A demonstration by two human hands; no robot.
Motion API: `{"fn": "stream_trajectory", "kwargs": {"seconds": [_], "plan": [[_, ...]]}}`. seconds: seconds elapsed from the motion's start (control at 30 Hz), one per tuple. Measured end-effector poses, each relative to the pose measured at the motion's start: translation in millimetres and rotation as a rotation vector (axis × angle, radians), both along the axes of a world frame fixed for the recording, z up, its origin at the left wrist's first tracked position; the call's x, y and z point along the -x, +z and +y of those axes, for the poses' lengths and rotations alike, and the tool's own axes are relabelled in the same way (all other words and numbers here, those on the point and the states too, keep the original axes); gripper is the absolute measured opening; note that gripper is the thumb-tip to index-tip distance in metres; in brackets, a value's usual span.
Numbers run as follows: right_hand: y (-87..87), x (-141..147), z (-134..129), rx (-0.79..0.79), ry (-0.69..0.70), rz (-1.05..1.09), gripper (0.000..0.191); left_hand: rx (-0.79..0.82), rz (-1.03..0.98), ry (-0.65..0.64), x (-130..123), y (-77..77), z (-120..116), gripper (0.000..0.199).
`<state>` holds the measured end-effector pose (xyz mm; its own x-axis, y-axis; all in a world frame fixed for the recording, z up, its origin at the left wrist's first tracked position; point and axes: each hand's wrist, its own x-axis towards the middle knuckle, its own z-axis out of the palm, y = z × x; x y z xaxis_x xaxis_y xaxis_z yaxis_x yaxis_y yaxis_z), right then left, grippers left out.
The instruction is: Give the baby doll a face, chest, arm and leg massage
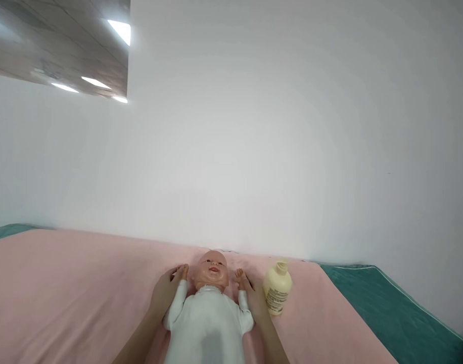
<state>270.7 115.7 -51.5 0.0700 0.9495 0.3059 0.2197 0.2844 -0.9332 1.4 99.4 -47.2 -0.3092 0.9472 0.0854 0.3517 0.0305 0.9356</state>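
A baby doll [212, 318] in a white long-sleeved garment lies face up, its head toward the wall and both arms bent up beside its head. My left hand [165, 293] is closed around the doll's hand and forearm on the left of the picture. On the other side, my right hand [257, 301] holds the doll's other hand at the wrist, thumb against it. Parts of my fingers are hidden behind the doll's arms. Just right of my right hand stands a pale yellow pump bottle [277, 288] with printed text. The doll's legs fall outside the picture.
The doll and bottle rest on a pink cloth [83, 293]. Green fabric [409, 308] shows beyond the cloth at the right, and a little at the far left. A white wall [235, 141] rises directly behind the doll's head. Ceiling lights [121, 31] show at upper left.
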Motion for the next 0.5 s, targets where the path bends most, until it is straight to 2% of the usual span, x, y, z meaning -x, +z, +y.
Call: {"fn": "stream_trajectory", "kwargs": {"seconds": [0.2, 0.33, 0.43, 0.5], "plan": [[13.8, 4.2, -33.2, -0.148, -0.039, 0.03, 0.059, -0.091, -0.057, 0.124, 0.0, 23.7, -37.9, 0.061], [24.9, 8.2, -70.3, -0.18, -0.049, 0.039, 0.053, -0.136, -0.003, 0.179, 1.0, 33.9, -75.5, 0.061], [32.8, 11.1, -108.5, -0.136, -0.092, 0.043, 0.05, -0.106, 0.085, 0.229, 4.6, 34.3, -110.0, 0.061], [31.2, 10.0, -133.9, -0.082, -0.116, 0.044, 0.049, -0.043, 0.136, 0.239, 10.8, 27.1, -132.8, 0.063]]}}
